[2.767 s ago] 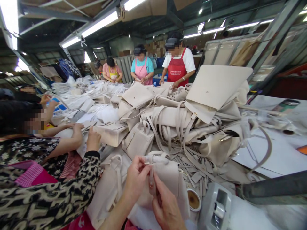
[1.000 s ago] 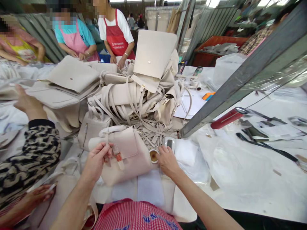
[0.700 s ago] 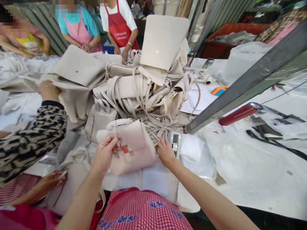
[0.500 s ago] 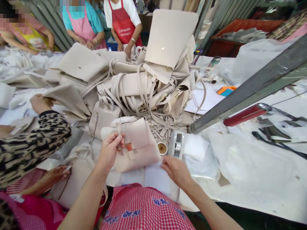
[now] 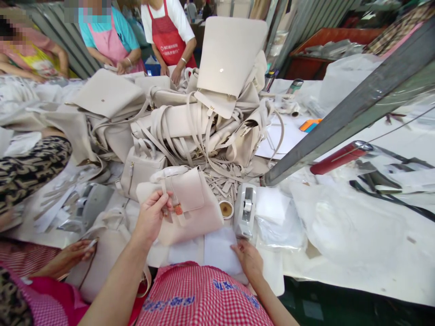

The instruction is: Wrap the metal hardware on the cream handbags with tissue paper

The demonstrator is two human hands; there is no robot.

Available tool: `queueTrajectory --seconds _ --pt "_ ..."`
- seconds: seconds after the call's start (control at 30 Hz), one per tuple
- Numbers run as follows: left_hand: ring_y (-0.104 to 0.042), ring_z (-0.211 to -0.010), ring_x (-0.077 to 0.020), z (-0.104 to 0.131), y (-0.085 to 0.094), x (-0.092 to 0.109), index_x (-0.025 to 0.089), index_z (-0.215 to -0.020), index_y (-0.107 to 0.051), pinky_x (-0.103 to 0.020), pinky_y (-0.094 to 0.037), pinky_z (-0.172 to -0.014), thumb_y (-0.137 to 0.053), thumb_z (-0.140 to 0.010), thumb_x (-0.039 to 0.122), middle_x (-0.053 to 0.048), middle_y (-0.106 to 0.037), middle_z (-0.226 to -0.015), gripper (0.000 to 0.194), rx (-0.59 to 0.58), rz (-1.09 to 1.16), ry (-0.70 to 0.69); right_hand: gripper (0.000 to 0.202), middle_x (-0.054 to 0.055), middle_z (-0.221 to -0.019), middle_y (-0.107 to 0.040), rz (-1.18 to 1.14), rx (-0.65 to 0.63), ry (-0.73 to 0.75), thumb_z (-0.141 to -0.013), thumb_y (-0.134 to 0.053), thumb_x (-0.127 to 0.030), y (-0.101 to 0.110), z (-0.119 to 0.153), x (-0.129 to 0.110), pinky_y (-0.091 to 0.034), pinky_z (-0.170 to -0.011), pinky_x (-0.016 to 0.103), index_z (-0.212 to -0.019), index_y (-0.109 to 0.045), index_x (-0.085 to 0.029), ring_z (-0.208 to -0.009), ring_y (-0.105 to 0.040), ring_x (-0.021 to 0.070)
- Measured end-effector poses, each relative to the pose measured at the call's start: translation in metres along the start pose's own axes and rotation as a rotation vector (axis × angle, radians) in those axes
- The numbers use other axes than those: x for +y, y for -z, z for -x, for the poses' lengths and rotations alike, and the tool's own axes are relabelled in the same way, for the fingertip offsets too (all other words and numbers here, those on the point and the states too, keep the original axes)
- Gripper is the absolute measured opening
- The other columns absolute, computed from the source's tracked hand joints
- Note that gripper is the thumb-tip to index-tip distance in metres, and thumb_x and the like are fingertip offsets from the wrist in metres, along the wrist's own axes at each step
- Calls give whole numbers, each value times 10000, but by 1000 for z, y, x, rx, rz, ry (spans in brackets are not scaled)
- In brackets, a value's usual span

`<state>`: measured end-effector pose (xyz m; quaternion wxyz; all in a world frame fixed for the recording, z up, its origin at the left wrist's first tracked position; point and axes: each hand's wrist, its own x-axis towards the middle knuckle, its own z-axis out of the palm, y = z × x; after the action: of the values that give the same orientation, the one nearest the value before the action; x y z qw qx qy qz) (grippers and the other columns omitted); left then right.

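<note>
a big heap of pale bags [image 5: 183,120] sits on the white table [image 5: 340,267], right behind the bag in hand, and blocks the way to the far side. thin loose straps [image 5: 222,183] lie in a mess at its foot. a grey metal pole [image 5: 326,122] slants up on the right. a small round cup [image 5: 226,209] with brown stuff in it is just beside the bag, and next comes a grey tape holder [image 5: 245,210]. clear plastic [image 5: 282,233] lies to the right of that. on the left, another person's hand [image 5: 78,253] is on a second bag [image 5: 105,253]. three people in aprons stand across the table.

the bag [image 5: 193,224] is at the front, near the person's belly, and it leans a bit. it is pale pink-beige with a flap, a wrapped handle on top and an orange-red tag [image 5: 178,209]. the left hand [image 5: 152,215] pinches a thin strap [image 5: 163,184] on its front. the right hand [image 5: 249,260] has bent fingers over white sheets [image 5: 220,251]; i cannot tell if it holds anything.
</note>
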<state>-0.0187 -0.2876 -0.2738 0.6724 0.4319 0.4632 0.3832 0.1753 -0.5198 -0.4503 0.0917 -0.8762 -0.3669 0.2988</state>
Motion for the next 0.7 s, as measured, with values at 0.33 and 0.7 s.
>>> queueTrajectory --seconds 0.33,0.7 --pt "-582 -543 -99 6 -3 10 151 -874 -653 -200 -473 -545 -810 -653 356 35 -641 -618 341 -25 17 32 351 119 -897 -736 30 -51 197 -989 -402 -292 24 22 2 -485 -719 338 -893 -725 -191 -860 -712 281" --pt "-604 -554 -108 23 -5 35 144 -737 -654 -202 -444 -531 -764 -653 324 2 -687 -651 227 -36 -207 31 312 76 -1030 -774 -648 -181 376 -760 -713 -564 126 42 -30 -526 -928 388 -842 -797 -275 -1019 -670 309"
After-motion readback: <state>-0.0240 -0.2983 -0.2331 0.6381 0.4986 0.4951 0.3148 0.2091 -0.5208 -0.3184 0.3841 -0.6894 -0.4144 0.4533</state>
